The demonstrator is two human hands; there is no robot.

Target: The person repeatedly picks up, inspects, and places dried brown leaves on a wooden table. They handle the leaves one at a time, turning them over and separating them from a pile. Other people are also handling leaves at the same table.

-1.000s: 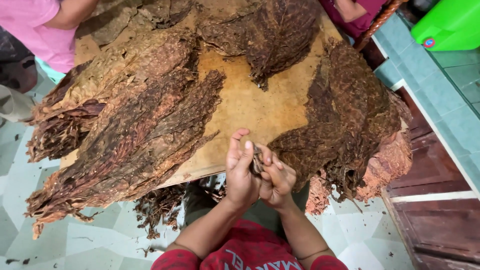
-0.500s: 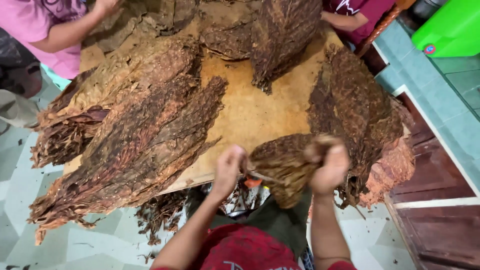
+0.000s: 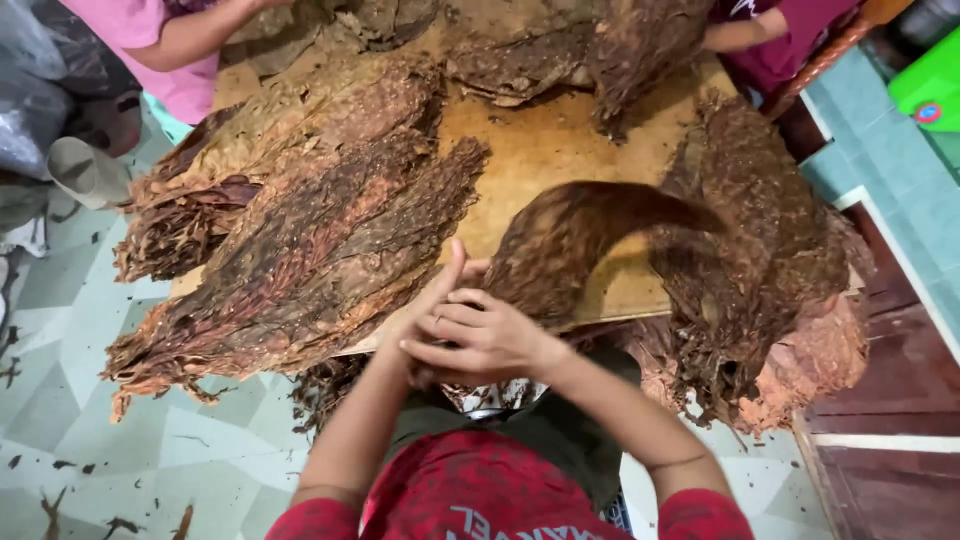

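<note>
My left hand [image 3: 441,291] and my right hand [image 3: 482,341] meet at the near edge of a low wooden board [image 3: 545,150]. The right hand lies across the left, and its fingers cover the left palm. Between them they pinch the base of a dried brown leaf [image 3: 575,235]. The leaf arcs up and to the right over the board, its tip blurred. A thick pile of the same leaves [image 3: 300,250] lies to the left of my hands. A second pile [image 3: 765,270] hangs over the board's right edge.
More leaves [image 3: 560,50] are heaped at the board's far side. A person in a pink top [image 3: 165,45] reaches in at the far left, another in a maroon top [image 3: 775,40] at the far right. A green container [image 3: 930,90] and dark wooden steps [image 3: 890,470] stand right.
My hands were together, then pulled apart with the leaf stretched between them. Now they are together again and the leaf swings up to the right.
</note>
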